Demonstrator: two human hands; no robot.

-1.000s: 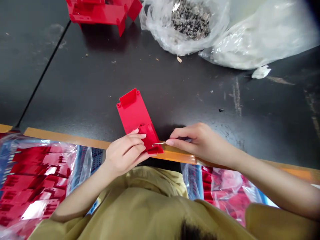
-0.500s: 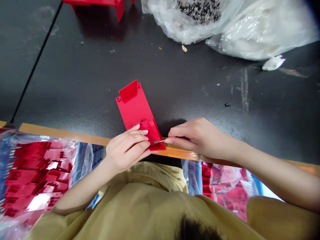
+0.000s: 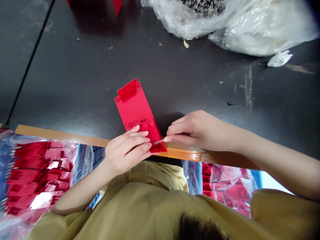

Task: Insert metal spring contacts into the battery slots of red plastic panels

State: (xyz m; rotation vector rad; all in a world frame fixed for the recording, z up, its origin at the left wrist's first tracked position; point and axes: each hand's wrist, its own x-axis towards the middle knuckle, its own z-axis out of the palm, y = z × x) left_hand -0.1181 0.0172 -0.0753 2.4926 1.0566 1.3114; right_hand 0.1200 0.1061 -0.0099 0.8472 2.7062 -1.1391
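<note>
A flat red plastic part lies on the dark table, its near end at the table's orange edge. My left hand grips that near end, fingers curled over the raised red block there. My right hand pinches a thin metal pin between thumb and forefinger, its tip touching the block's right side.
Clear plastic bags lie at the far right, one holding several small metal pieces. A red plastic item shows at the top edge. Bags of red parts sit below the table edge on both sides of my lap.
The view has tilted down, so the far items slid toward the top edge. My right hand has pushed the metal pin slightly further into the block. My left hand keeps its hold.
</note>
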